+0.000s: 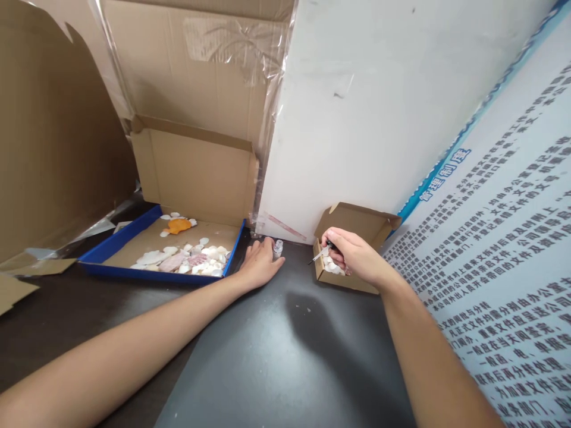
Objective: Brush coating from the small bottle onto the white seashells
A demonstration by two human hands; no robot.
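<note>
My left hand (pixel 260 263) rests on the dark tabletop beside the blue tray. Its thumb and fingers are closed around a small clear bottle (pixel 278 246) standing upright. My right hand (pixel 350 252) is closed on a black-capped applicator (pixel 329 245), whose thin pale stem points down and to the left and ends in a dark tip. That hand is above the small cardboard box (pixel 352 280), which holds white shells (pixel 331 266) and has its lid raised. Part of the box's contents is hidden behind the hand.
At the left stands a blue-sided tray (pixel 147 274) with white and pinkish shells (pixel 200 261) and an orange piece (pixel 178 226). Its cardboard lid (pixel 196 172) stands up behind it. Large cardboard sheets (pixel 57 131), a white wall (pixel 357 119) and a printed poster (pixel 499 267) surround the table (pixel 267 356).
</note>
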